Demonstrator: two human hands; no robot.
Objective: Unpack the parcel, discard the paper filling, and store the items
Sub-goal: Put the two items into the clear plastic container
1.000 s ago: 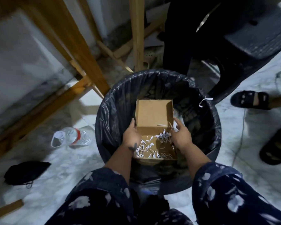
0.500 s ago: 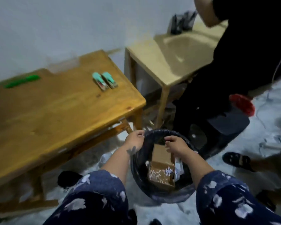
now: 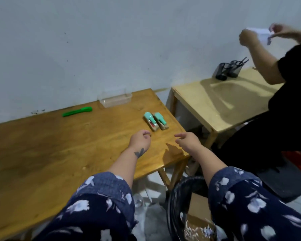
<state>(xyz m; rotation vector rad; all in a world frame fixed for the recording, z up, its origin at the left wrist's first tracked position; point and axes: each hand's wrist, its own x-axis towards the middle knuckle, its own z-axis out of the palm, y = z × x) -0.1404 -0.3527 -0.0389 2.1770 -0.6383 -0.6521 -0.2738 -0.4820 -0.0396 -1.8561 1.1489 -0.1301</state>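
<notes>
nearest, at the bottom edge, the box (image 3: pixel 197 221) sits in the black-lined bin (image 3: pixel 172 206) on the floor beside the table (image 3: pixel 42 153), with white shredded paper (image 3: pixel 198 229) showing on its lower part. the right sleeve hides much of both. so the parcel looks unpacked and its filling thrown out, box and all; that part seems done.

over the table's near right corner both hands are out and empty. the left hand (image 3: pixel 140 139) is loosely curled with the fingers tucked in, nothing between them. the right hand (image 3: pixel 187 140) is half open, thumb and fingers spread and pointing left, holding nothing. neither touches the wood as far as can be seen.

just past the hands lie the two items (image 3: pixel 155 121), side by side and touching or nearly so, angled toward the far left. each has a mint-green upper part on a pale base; the left one shows red inside. they look small, hard and easy to pinch up. what they are cannot be told for sure.

farther back, against the wall, stands a clear tray (image 3: pixel 115 100), empty as far as it shows, likely where the items go. a green cutter (image 3: pixel 77 112) lies to its left. storing is what remains.
</notes>
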